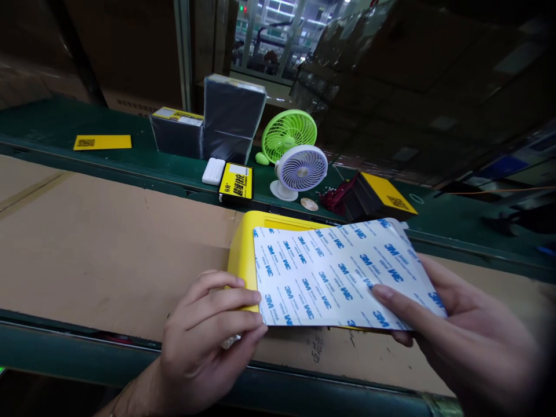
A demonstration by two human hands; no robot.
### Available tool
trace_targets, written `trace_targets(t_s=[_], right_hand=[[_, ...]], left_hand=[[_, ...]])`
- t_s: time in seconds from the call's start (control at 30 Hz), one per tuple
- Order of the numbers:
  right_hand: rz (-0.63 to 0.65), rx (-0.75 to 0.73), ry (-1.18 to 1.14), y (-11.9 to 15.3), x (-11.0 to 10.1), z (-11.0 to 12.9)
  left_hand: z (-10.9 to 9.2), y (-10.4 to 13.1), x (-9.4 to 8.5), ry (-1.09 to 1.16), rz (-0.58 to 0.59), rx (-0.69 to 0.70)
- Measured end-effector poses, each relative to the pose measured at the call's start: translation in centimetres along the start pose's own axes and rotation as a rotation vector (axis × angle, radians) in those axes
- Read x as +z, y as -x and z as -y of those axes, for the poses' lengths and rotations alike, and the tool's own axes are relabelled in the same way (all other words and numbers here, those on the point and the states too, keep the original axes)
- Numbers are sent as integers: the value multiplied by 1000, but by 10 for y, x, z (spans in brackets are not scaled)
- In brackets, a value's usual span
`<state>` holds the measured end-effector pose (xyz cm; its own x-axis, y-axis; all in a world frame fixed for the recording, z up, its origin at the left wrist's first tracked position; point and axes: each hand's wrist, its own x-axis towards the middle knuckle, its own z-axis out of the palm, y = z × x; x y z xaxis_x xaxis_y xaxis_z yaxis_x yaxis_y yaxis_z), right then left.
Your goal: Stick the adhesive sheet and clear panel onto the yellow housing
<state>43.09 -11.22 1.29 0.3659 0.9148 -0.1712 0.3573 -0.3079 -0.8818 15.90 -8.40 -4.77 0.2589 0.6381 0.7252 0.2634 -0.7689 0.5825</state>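
A white adhesive sheet (321,272) printed with blue 3M marks lies tilted over a yellow plastic housing (243,246) and covers most of it. My right hand (469,318) grips the sheet's right end, thumb on top and fingers underneath. At the sheet's lower left corner, my left hand (217,330) has its thumb and fingertips closed on the edge, close against the housing's left side. How far the sheet touches the housing underneath cannot be seen.
Cardboard (108,249) covers the worktop. On the green ledge behind stand a green fan (289,130), a white fan (303,169), wrapped dark stacks (232,113), a yellow-labelled box (237,180), a white block (213,171), a yellow card (102,142) and a yellow-topped stack (382,197).
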Motion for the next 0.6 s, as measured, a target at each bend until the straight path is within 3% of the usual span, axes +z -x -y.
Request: trace_targets(t_s=[0.2, 0.33, 0.4, 0.6], right_hand=[[-28, -59, 90, 1, 7, 11], [-10, -45, 88, 5, 11, 18], [-21, -63, 89, 7, 12, 19], [-49, -181, 190, 8, 13, 16]], left_hand=[[0, -6, -5, -4, 23, 18], [-5, -27, -8, -77, 84, -12], [-9, -41, -6, -132, 170, -45], [-10, -74, 7, -232, 586, -58]])
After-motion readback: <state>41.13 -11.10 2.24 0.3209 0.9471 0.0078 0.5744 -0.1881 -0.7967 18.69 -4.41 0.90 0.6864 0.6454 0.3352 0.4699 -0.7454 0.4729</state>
